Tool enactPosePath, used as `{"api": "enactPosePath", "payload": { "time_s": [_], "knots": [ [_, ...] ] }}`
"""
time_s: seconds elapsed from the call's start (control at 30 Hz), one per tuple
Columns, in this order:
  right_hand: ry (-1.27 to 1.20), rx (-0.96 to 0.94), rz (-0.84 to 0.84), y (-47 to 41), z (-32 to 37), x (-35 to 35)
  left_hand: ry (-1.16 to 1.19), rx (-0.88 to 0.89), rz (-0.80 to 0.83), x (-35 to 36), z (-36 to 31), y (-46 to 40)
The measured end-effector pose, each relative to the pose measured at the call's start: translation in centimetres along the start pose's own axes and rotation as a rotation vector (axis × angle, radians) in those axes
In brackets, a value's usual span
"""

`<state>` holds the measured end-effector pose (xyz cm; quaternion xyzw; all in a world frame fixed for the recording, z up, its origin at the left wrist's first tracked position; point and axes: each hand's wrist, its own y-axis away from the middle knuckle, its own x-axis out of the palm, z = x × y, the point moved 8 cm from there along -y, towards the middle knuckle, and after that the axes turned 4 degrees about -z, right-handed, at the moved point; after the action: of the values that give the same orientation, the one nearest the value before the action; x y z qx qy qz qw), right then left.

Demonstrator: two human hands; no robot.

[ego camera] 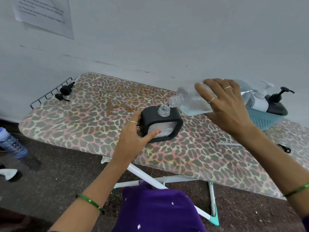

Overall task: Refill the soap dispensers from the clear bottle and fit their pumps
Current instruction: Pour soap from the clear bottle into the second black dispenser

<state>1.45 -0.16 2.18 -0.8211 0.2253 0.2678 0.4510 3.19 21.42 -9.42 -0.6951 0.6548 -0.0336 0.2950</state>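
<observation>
At the far left of the ironing board (83, 124), two black pumps (65, 92) are lying loose by the wire rack (50, 93), apparently parked out of the way until the filling is done. Nearer the middle, the left hand (133, 139) is gripping the black square dispenser (160, 125), fingers wrapped round its left side and thumb pressing on its front pane, most likely to keep it upright and steady while its open neck is facing up. Just above and to the right, the right hand (225, 104) is closing its grip round the clear bottle (189, 102), holding it tipped almost level so the uncapped mouth is sitting right at the dispenser's neck; the pale blue soap is pooling along the lower side, and pouring seems to be under way. Further right, a blue basket (265, 120) is holding more dispensers with pumps already fitted, probably waiting or finished.
</observation>
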Motion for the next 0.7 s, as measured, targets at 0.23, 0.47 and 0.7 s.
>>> {"api": "enactPosePath", "payload": {
  "time_s": [0.23,0.47,0.7],
  "knots": [
    [0.009,-0.002,0.005,0.04,-0.08,0.05,0.019,-0.014,0.011,0.09,0.15,0.0],
    [0.021,-0.009,-0.011,-0.17,-0.08,-0.26,0.011,-0.01,0.005,-0.01,0.13,0.04],
    [0.023,-0.01,-0.027,-0.31,-0.33,-0.66,0.015,-0.021,0.011,0.11,0.37,0.07]
  ]
}}
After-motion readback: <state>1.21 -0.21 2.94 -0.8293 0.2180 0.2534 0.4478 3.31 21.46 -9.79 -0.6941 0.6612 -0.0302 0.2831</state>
